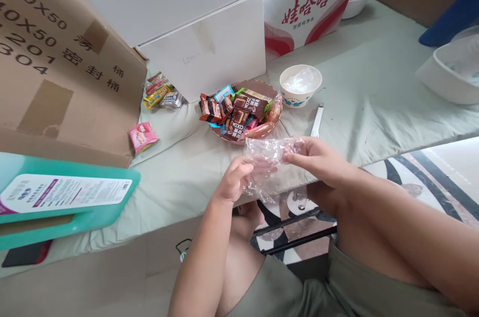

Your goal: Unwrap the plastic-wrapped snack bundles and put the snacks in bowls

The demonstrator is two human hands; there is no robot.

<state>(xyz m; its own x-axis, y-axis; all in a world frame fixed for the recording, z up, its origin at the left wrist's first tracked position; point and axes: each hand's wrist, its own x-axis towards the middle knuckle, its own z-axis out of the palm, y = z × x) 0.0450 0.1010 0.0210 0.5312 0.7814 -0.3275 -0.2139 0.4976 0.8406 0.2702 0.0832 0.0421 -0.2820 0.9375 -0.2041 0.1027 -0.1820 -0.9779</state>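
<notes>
The left hand (232, 179) and right hand (318, 158) pinch a crinkled clear plastic bag (264, 150) between thumbs and fingers, one at either side, in front of the brown plate (262, 86) whose dark wrappers (238, 122) read "COCOA". Behind stands a white carton (299, 22) printed 娃哈哈 and 饮用纯净水 in red and dark type, and at left a cardboard box (45, 112) shows "40X50", "304" and 密封桶. Faint handwriting on the plain white box (228, 47) seems to begin "Lit", though it is too pale to read surely.
</notes>
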